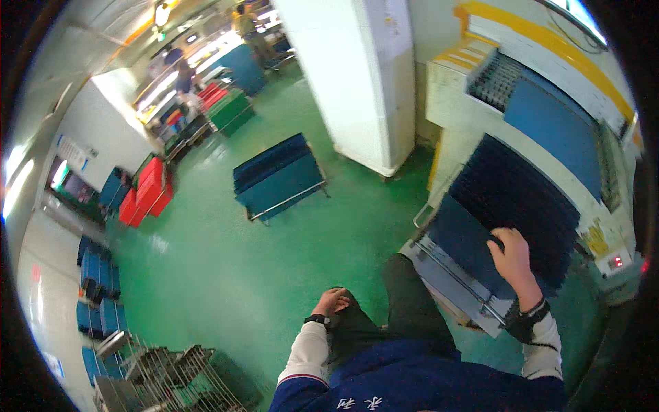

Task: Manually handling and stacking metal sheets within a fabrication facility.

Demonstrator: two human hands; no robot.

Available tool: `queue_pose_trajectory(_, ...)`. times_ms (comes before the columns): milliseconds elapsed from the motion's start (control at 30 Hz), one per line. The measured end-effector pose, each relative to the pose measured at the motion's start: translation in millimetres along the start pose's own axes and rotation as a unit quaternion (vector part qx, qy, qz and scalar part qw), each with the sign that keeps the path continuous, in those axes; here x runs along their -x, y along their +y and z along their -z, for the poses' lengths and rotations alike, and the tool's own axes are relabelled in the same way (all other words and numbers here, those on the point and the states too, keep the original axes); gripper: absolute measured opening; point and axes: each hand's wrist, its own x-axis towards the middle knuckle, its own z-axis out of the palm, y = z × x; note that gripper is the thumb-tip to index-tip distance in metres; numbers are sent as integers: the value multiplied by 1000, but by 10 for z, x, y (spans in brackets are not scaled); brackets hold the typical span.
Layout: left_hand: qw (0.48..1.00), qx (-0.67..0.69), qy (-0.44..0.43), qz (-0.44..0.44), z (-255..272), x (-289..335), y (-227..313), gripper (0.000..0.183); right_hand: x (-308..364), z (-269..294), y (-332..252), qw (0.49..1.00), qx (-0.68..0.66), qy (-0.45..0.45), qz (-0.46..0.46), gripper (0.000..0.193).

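Dark blue trays (473,237) lie stacked on the pale surface (446,278) of a machine at the person's right. The right hand (511,255) lies flat on the top tray near its nearer edge, fingers spread and pressing on it, not clenched around anything. A black band sits on that wrist. The left hand (332,301) hangs low beside the person's dark trouser leg, fingers loosely curled and holding nothing, a black watch (316,319) on the wrist. Further along the machine lies another blue sheet (552,127) beside a dark grid. On the green floor (226,261) stands a low cart of blue trays (278,177), well apart from the hands, with red crates (145,193) further left and a wire rack (171,378) at the lower left.
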Motion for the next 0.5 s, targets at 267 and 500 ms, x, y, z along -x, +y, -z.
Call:
queue_pose_trajectory(267, 1000, 15, -20, 2, 156, -110, -102, 38, 41, -91, 85, 978, 72, -168, -98, 20)
queue_pose_trajectory(500, 1000, -9, 4, -3, -2, 10, 30, 40, -56, -152, 463, 972, 60, -178, -142, 25)
